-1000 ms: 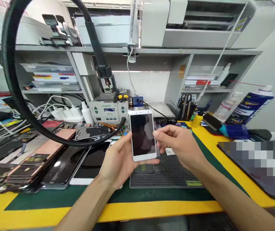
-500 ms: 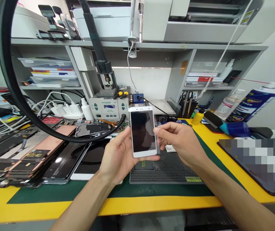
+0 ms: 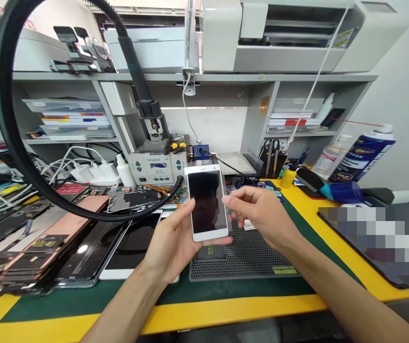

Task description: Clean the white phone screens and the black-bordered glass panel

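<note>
A white smartphone [image 3: 209, 202] with a dark, reflective screen is held upright over the mat, leaning slightly to the left. My left hand [image 3: 170, 238] cradles it from the left and below, thumb on the left edge and fingers behind and under it. At the right edge, my right hand [image 3: 261, 214] grips the phone with its thumb and bent fingers; the fingertips behind it are partly hidden. Beneath the hands lies a black perforated mat [image 3: 250, 255] on a green sheet [image 3: 190, 297].
Phone parts and stacked phones [image 3: 47, 238] crowd the left side. A hot-air station [image 3: 158, 166] stands behind, its black hose [image 3: 2, 114] looping across the left. Tweezers [image 3: 270, 157], a yellow bottle [image 3: 288, 177], a brush [image 3: 313, 181] and a spray can [image 3: 363, 155] sit at right.
The view has tilted up a little, so the scene sits lower and further left. The phone leans slightly more to the left. Both hands keep the same hold.
</note>
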Demonstrator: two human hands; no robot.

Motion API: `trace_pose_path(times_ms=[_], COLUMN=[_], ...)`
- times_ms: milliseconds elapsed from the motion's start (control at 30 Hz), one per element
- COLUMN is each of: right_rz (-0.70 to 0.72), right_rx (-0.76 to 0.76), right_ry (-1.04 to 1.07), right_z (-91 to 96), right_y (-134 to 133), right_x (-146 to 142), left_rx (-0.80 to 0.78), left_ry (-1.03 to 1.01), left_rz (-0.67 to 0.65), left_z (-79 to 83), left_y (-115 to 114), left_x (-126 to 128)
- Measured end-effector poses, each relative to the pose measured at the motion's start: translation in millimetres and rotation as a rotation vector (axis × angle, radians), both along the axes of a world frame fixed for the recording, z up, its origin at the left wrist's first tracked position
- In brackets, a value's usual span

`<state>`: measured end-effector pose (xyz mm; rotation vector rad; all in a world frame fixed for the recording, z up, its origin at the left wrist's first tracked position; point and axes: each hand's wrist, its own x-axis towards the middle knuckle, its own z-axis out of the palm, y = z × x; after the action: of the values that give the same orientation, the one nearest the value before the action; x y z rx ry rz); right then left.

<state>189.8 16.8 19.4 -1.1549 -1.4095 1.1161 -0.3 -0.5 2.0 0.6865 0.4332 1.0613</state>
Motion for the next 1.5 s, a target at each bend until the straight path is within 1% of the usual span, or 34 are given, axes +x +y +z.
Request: trace_pose_path(times_ms=[133, 233, 367, 533, 667, 900, 1133, 1367, 1500], right_rz=[0.054, 0.094, 0.103, 0.081, 0.078, 0.109, 0.118, 0.079, 0.062], right_rx=[-0.013, -0.057, -0.066, -0.019, 0.002, -0.021, 0.006, 0.054, 0.051], right_ry=[0.02, 0.108, 0.192, 0.125, 0.094, 0.13, 0.163, 0.151, 0.128], right_z=[-1.1, -1.4, -0.5, -0.3, -1.5, 0.8, 1.6, 1.2, 2.4], right_y=[2.2, 4.1, 5.0, 3.3, 4.1, 3.5, 0.7, -1.2, -2.2], right_x=[2.6, 4.5, 5.3, 3.5, 2.6, 2.4, 1.0, -0.6, -0.7], left_rx=[-0.015, -0.023, -0.032, -0.014, -0.026, -0.048, -0.078, -0.066, -0.063], left_ry=[0.028, 0.025, 0.018, 0.016, 0.019, -0.025, -0.015, -0.027, -0.034], left_rz=[0.039, 0.064, 0.039, 0.034, 0.026, -0.04, -0.001, -0.007, 0.002], left_z=[0.0, 0.3, 1.4, 4.2, 3.0, -1.2, 3.4, 8.3, 8.5], left_y=[-0.4, -0.8, -1.4, -1.4, 0.7, 2.9, 2.0, -0.5, -1.0], left_x=[0.4, 0.5, -0.2, -0.6, -1.2, -1.2, 3.2, 6.0, 6.6])
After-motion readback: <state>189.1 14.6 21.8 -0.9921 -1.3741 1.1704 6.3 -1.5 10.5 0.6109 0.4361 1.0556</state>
